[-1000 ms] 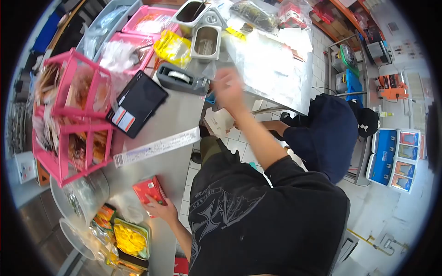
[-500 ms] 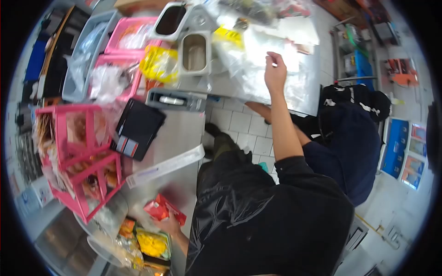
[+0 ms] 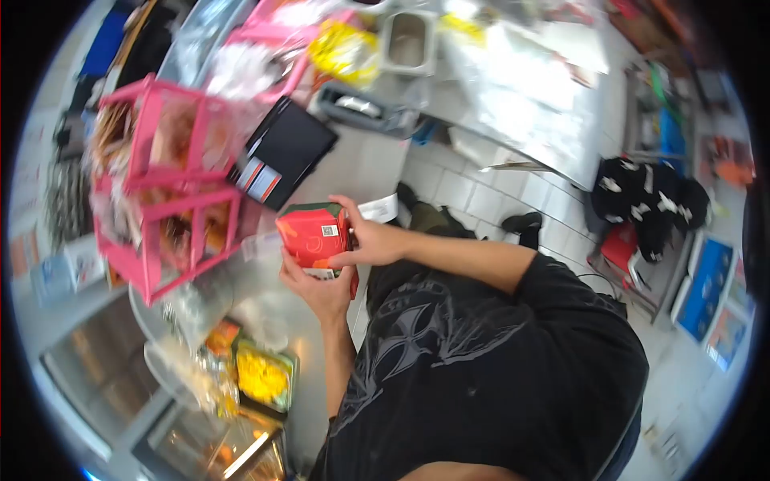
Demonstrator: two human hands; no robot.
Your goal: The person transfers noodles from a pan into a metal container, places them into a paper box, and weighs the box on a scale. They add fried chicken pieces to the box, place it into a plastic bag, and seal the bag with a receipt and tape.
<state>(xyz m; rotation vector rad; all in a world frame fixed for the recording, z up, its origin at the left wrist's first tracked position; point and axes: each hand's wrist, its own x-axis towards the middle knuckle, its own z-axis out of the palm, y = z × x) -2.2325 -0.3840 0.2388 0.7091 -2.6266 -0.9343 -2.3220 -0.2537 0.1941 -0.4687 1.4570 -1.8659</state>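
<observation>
A red carton (image 3: 311, 234) with a green top edge and a small code label is held up in front of my chest, above the steel counter (image 3: 353, 172). My left hand (image 3: 319, 290) cups it from below. My right hand (image 3: 370, 239) grips its right side, fingers over the top corner. Both hands are closed on the carton.
Pink wire racks (image 3: 164, 184) full of packets stand at the left. A black flat device (image 3: 282, 152) lies behind the carton, with a tape dispenser (image 3: 361, 108) and steel tubs (image 3: 405, 40) further back. Trays of yellow food (image 3: 261, 377) sit below. A crouching person (image 3: 650, 200) in dark clothes is at the right.
My right hand came back from the far plastic-covered table and took hold of the carton. My left hand lifted the carton off the counter towards my chest. The view swung left.
</observation>
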